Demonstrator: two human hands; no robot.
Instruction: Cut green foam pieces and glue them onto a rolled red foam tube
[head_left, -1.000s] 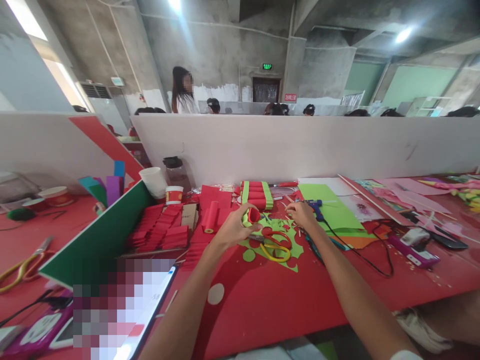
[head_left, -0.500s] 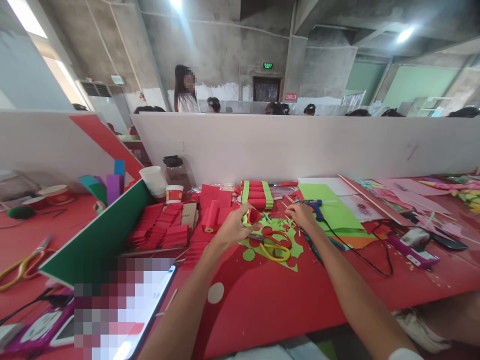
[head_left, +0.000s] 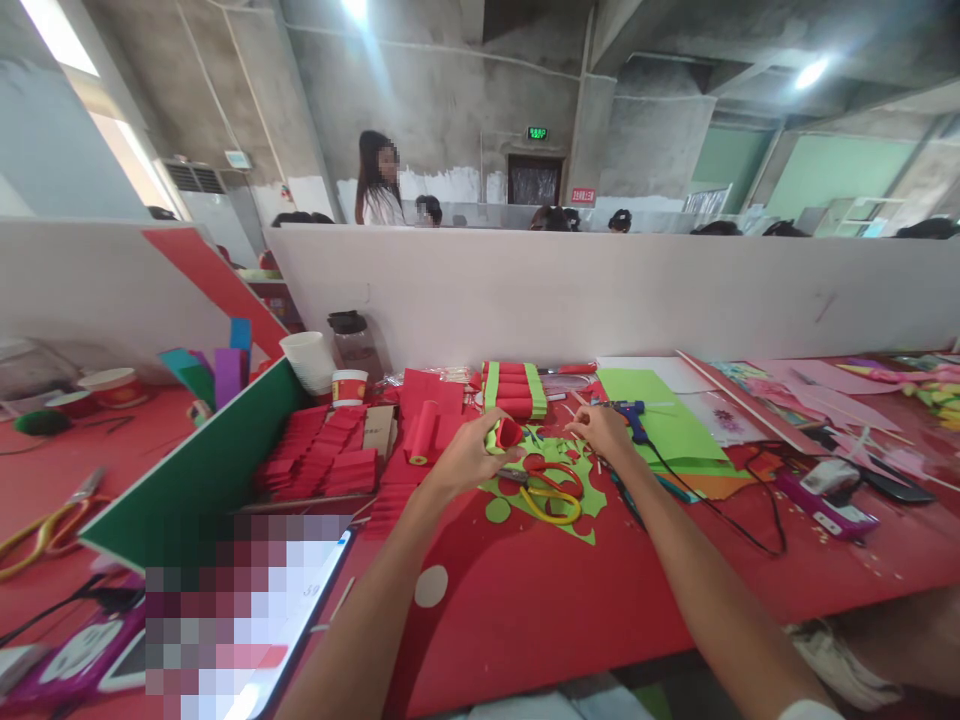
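Note:
My left hand is closed around a small red paper roll with a green band, held just above the red table. My right hand rests on the table to its right, fingers curled near small scraps beside a blue glue gun; whether it holds anything is unclear. Red and yellow scissors lie on a cut green sheet between my hands. A bundle of red rolls bound in green strips stands behind them.
Stacks of red paper pieces and a lone red roll lie to the left, next to a green board. A phone sits at the near left. Cups, green sheets, cables and a white partition surround the area.
Hardly anything has moved. My right hand has shifted slightly on the table near the glue gun. A person standing beyond the partition has stepped a little to the right.

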